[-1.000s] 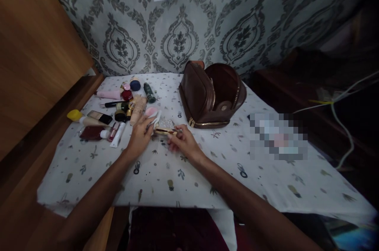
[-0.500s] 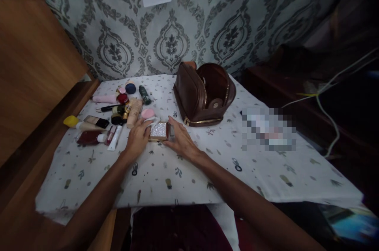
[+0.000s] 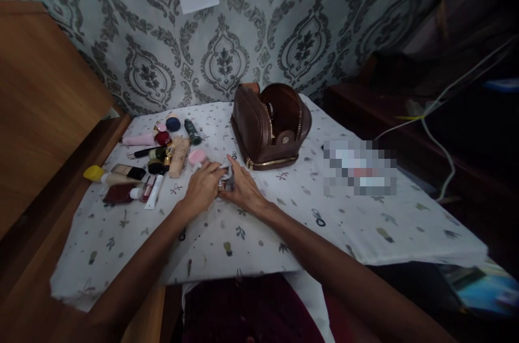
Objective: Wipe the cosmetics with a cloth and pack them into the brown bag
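My left hand [image 3: 203,186] is closed on a crumpled white tissue [image 3: 227,171] and presses it over a small compact case [image 3: 221,185]. The case's glittery silver lid is now mostly hidden by my fingers. My right hand [image 3: 246,189] grips the case from its right side, thumb at the near edge and fingers at the far one. Just beyond my left hand lies a round pink puff [image 3: 197,156]. A beige tube [image 3: 179,157] rests to the left of the puff.
An unzipped brown leather cosmetic bag [image 3: 267,129] stands behind my hands. Makeup items lie at the left, among them a dark red bottle [image 3: 121,194], a white tube [image 3: 154,192] and a green bottle [image 3: 192,132]. A blurred-out item [image 3: 360,167] lies right. Patterned cloth [image 3: 275,246] covers the table.
My left hand has slid right across the compact's lid with the tissue, covering the glitter. My right hand still holds the case. The whole view has shifted slightly.
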